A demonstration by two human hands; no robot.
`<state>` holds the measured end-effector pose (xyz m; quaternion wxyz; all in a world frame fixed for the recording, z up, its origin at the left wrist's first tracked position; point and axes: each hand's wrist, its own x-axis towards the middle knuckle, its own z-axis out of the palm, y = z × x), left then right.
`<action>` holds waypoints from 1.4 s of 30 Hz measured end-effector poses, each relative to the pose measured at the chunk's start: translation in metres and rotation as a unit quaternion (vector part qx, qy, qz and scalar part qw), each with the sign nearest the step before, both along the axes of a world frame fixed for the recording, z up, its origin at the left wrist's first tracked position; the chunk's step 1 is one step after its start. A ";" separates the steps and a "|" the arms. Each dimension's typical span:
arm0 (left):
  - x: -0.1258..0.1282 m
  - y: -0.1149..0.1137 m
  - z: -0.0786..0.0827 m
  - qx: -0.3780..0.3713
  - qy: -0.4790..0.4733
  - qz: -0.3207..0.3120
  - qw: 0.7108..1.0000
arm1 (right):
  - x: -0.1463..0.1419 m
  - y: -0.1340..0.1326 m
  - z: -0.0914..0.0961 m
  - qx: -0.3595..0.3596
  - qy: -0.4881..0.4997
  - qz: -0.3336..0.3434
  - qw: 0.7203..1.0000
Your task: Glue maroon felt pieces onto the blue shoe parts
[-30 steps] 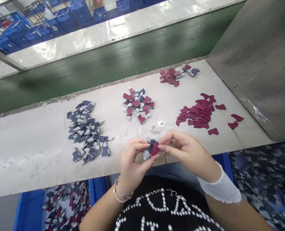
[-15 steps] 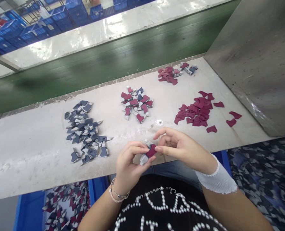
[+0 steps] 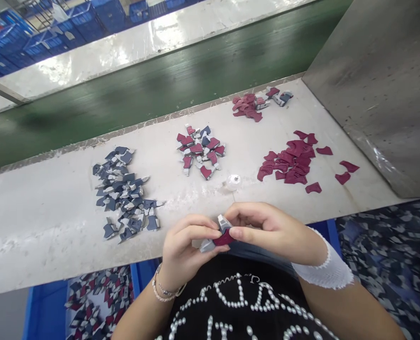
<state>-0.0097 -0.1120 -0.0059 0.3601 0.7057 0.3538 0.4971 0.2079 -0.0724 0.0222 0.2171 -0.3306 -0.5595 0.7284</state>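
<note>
Close to my body, over the table's front edge, both hands grip one small plastic part, grey with a maroon face. My left hand pinches its left side between thumb and fingers. My right hand is closed on its right side, thumb pressed near the maroon face and the other fingers curled behind. Beyond my hands lies a pile of grey parts with maroon faces. A larger pile of dark blue and grey parts is to the left. Loose maroon pieces lie to the right.
A smaller maroon pile sits at the back right, beside a metal panel. A green belt runs behind the table. Below are a blue bin of mixed parts and, at right, many dark parts.
My hands have moved slightly down toward my body, and the part has tilted. My right fingers, spread before, have closed against the part.
</note>
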 end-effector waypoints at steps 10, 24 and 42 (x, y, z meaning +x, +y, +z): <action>-0.004 0.001 -0.001 0.010 0.023 0.015 1.000 | -0.009 -0.007 0.015 0.119 -0.115 -0.003 0.986; 0.010 -0.008 -0.006 -0.142 0.044 0.071 0.986 | -0.007 -0.014 0.018 0.263 -0.218 0.031 0.939; 0.004 0.000 0.018 -0.186 0.117 -0.076 0.973 | 0.004 -0.006 0.023 0.289 -0.240 0.176 0.910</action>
